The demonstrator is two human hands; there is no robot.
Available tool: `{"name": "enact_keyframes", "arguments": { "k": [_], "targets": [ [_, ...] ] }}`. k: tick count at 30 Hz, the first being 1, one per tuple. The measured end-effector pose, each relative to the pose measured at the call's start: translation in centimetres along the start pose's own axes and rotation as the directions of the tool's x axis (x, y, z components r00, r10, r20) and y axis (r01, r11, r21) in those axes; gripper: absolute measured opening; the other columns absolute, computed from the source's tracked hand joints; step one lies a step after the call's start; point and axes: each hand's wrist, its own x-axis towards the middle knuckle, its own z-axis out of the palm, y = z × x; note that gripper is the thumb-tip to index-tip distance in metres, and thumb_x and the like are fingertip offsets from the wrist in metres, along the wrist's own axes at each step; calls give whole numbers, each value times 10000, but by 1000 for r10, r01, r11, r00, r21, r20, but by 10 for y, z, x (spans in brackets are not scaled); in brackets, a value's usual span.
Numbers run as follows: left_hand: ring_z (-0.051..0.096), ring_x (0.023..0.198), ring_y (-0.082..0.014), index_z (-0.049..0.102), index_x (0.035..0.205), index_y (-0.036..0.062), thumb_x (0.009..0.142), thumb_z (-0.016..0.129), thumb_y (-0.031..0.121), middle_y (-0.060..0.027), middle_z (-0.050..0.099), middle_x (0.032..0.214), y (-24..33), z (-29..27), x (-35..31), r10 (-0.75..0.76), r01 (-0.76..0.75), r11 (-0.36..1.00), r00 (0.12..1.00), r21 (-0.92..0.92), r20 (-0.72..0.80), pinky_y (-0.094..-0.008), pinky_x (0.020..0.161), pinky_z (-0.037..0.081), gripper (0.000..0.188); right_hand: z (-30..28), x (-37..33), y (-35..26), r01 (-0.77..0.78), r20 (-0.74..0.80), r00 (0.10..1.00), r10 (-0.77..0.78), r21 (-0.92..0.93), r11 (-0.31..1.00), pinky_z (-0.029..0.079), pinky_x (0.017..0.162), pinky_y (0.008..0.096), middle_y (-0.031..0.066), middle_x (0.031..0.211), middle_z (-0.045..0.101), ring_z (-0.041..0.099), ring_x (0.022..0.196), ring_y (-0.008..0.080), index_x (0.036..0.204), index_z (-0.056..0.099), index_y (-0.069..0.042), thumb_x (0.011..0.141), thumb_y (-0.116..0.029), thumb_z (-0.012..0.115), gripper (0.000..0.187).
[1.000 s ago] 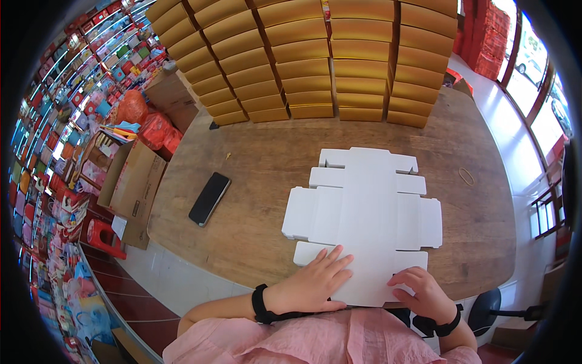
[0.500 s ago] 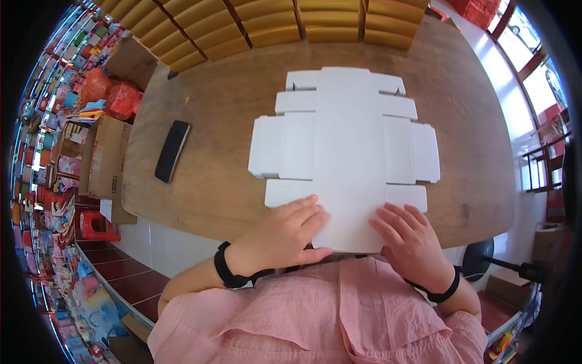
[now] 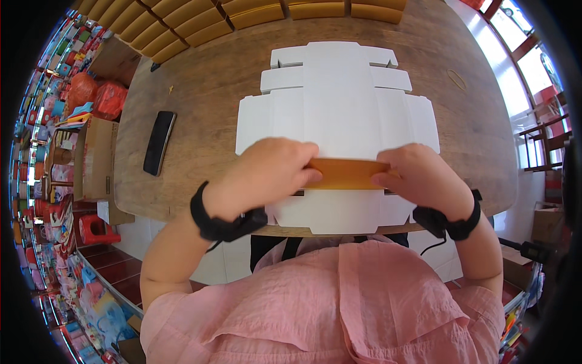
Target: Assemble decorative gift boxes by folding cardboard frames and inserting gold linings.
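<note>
A flat white die-cut cardboard box blank [image 3: 339, 103] with stepped side flaps lies in front of me. Across its near part, a gold-faced cardboard panel [image 3: 348, 174] stands raised between my hands. My left hand [image 3: 267, 173] pinches the panel's left end between thumb and fingers. At the right end, my right hand [image 3: 418, 176] grips it the same way. More white cardboard [image 3: 339, 212] shows on the near side of the panel; whether it belongs to the same blank I cannot tell. Black bands with small dark devices are strapped to both wrists.
Rows of gold boxes [image 3: 254, 13] line the table's far edge. A black phone [image 3: 159, 142] lies at left on the wooden table [image 3: 200, 121], and a rubber band [image 3: 456, 79] at right. Beyond the left edge are a cardboard carton [image 3: 100, 158] and a red stool [image 3: 97, 229].
My hands have gone from resting flat on the blank's near end to pinching and raising the gold-faced panel farther forward. My view has shifted slightly.
</note>
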Motion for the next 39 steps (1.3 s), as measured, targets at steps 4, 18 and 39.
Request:
{"name": "enact_keyframes", "arguments": {
  "k": [4, 18, 39],
  "targets": [
    [660, 791, -351, 649, 850, 16, 892, 690, 250, -170, 679, 809, -16, -5, 33, -3, -6, 993, 997, 119, 80, -435, 719, 515, 241, 10, 20, 18, 65, -117, 989, -89, -200, 978, 507, 745, 465, 156, 801, 673, 645, 817, 382, 799, 651, -24, 823, -278, 722, 264],
    [593, 906, -321, 635, 997, 42, 837, 741, 157, -126, 604, 983, -18, 16, 28, 55, -86, 990, 964, -109, -262, -393, 782, 483, 224, 17, 21, 35, 121, -180, 977, -117, 9, 993, 488, 734, 439, 156, 812, 646, 618, 802, 364, 772, 620, -12, 815, -215, 739, 239],
    [718, 1035, -344, 652, 1132, -71, 879, 637, 81, -245, 694, 1111, 4, 53, -4, 578, -386, 607, 814, 695, -53, -319, 712, 618, 296, 61, -22, 16, 283, -161, 765, -624, -786, 550, 552, 556, 287, 242, 1038, 737, 745, 949, 294, 1041, 715, 54, 827, -111, 655, 277]
  ]
}}
